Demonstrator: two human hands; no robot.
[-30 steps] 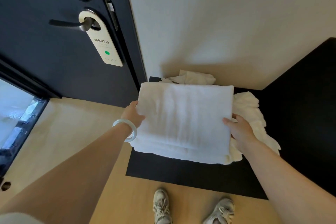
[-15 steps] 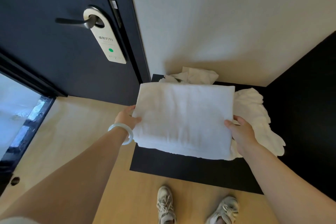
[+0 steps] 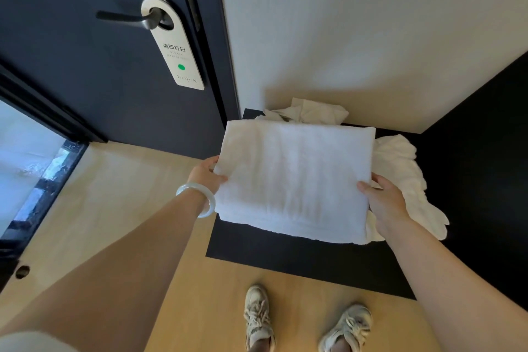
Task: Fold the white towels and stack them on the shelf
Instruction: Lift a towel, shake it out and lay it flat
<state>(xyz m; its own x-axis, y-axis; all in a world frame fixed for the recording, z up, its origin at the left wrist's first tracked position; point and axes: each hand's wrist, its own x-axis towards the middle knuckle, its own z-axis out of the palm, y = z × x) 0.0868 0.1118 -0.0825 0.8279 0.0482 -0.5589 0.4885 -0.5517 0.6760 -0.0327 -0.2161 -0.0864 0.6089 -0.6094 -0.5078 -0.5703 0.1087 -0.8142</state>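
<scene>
A folded white towel [image 3: 294, 177] is held flat above a low black shelf [image 3: 285, 257] in the corner. My left hand [image 3: 207, 174], with a pale bangle on its wrist, grips the towel's left edge. My right hand [image 3: 384, 203] grips its right edge, thumb on top. Crumpled white towels [image 3: 405, 177] lie on the shelf to the right, and another crumpled towel [image 3: 311, 111] lies behind, against the wall.
A dark door [image 3: 94, 71] with a lever handle and a hanging door sign [image 3: 174, 48] stands at the left. A black side panel [image 3: 483, 168] bounds the shelf on the right. My two shoes [image 3: 305, 323] stand on the wooden floor below.
The towel stays held between both hands over the shelf. The view has shifted slightly, and both hands sit a little nearer the towel's rear half.
</scene>
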